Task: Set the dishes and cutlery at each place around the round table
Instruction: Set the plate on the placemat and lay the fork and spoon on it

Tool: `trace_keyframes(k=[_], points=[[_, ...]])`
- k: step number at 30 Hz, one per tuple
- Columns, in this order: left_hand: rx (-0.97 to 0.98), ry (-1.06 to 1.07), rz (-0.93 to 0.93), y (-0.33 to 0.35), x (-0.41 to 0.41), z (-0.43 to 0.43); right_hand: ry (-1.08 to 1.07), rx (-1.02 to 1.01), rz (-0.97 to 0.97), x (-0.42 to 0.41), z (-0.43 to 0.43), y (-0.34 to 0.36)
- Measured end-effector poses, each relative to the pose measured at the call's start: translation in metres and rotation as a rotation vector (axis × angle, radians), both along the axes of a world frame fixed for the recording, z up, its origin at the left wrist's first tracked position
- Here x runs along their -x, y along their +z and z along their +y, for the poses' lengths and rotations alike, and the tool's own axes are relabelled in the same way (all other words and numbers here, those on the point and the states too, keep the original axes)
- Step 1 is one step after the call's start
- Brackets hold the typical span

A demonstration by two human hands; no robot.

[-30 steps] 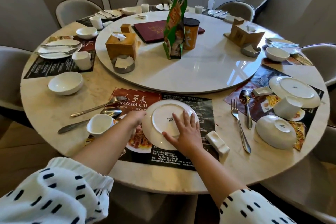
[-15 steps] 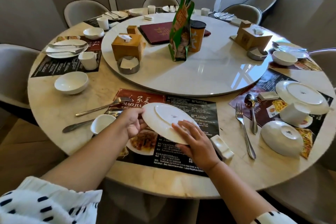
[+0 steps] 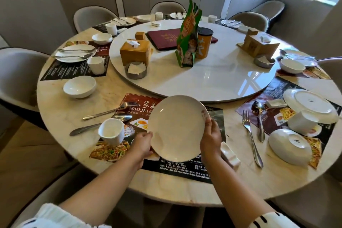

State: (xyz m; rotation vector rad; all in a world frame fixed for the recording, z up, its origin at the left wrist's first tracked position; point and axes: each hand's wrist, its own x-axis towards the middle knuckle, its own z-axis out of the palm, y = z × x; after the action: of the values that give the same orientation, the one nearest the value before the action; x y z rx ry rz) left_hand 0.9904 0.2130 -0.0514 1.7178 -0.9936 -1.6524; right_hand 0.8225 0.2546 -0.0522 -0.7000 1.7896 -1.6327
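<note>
glossy white plate (image 3: pixel 176 127), apparently marble table (image 3: pixel 61 109), metal fork (image 3: pixel 251 135)

Placemat (image 3: pixel 216 116) open — cup (image 3: pixel 111 131) left; chopstick rest (image 3: pixel 230 155) right

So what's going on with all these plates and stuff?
A person is setting the round table for a meal. The left hand and right hand hold a white plate by its edges, face up, over the placemat at the nearest seat. A cup, fork and spoon lie to its left. At the next place on the right, another plate, another cup and a bowl sit upside down.
</note>
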Motion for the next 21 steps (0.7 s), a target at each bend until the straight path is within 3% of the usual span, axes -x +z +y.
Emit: trace_keyframes(k=[8, 21], points=[[0.182, 0.039, -0.178, 0.000, -0.014, -0.005, 0.261, -0.421, 0.139, 0.005, 0.005, -0.027], [0.157, -0.136, -0.390, -0.004, -0.023, -0.027, 0.388, -0.590, 0.192, 0.000, 0.012, -0.028]])
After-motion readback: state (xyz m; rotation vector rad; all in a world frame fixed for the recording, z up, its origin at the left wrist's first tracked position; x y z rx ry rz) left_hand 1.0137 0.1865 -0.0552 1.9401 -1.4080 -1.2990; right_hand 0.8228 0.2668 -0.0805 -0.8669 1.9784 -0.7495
